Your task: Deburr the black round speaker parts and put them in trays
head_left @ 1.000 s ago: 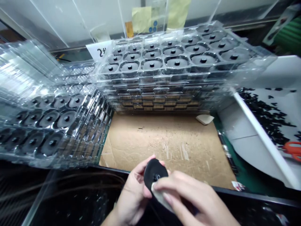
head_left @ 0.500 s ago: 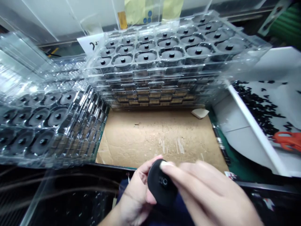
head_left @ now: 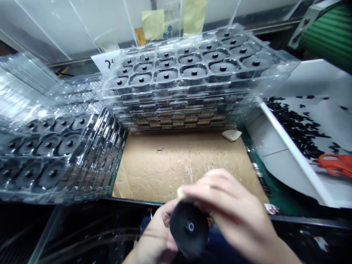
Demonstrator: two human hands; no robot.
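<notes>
A round black disc part (head_left: pixel 189 229) with a small hub in its middle is held low in the view, above the near edge of the bench. My left hand (head_left: pixel 159 238) grips it from the left and behind, fingers curled round its rim. My right hand (head_left: pixel 233 216) comes over its top from the right, fingers pinched on a small pale piece (head_left: pixel 180 192) against the disc's upper edge.
A tall stack of clear trays (head_left: pixel 192 91) filled with black discs stands at the back. Another stack of trays (head_left: pixel 55 146) stands at the left. A cardboard sheet (head_left: pixel 178 161) covers the bench between them. At the right, a white tray (head_left: pixel 288 146) holds small black parts and orange scissors (head_left: pixel 334 165).
The disc and both hands have dropped lower in the view. My right hand has slid from the disc's face up over its top edge.
</notes>
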